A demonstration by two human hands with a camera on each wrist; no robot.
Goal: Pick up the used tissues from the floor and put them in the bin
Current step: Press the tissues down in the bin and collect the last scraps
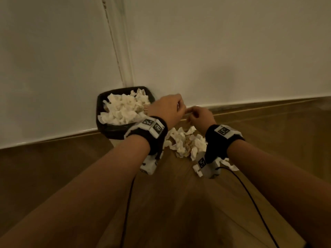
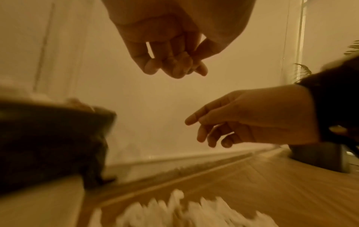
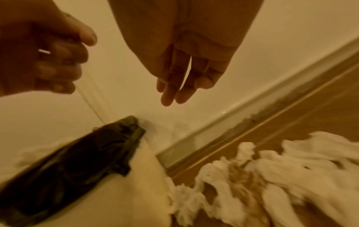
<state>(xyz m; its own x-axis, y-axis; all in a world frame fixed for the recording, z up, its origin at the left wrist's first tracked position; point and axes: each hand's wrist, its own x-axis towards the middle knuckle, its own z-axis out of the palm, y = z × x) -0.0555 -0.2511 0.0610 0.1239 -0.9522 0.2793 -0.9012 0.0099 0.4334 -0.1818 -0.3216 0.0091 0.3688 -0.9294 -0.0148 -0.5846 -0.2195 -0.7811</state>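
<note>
A bin (image 1: pixel 102 111) with a black liner stands against the wall, heaped with crumpled white tissues (image 1: pixel 123 108). More used tissues (image 1: pixel 186 142) lie in a pile on the wooden floor just right of it. My left hand (image 1: pixel 170 108) hovers beside the bin's right rim, above that pile. Its fingers (image 2: pixel 174 67) hang loosely curled and hold nothing. My right hand (image 1: pixel 195 115) is close beside it, also over the pile. In the right wrist view its fingers (image 3: pixel 170 92) point straight down, empty, with the floor tissues (image 3: pixel 262 176) below them.
White walls meet in a corner behind the bin, with a skirting board (image 1: pixel 268 102) along the floor. Bare wooden floor (image 1: pixel 179 203) stretches toward me. A plant and a dark pot (image 2: pixel 318 159) stand farther right along the wall. Cables trail from both wrist cameras.
</note>
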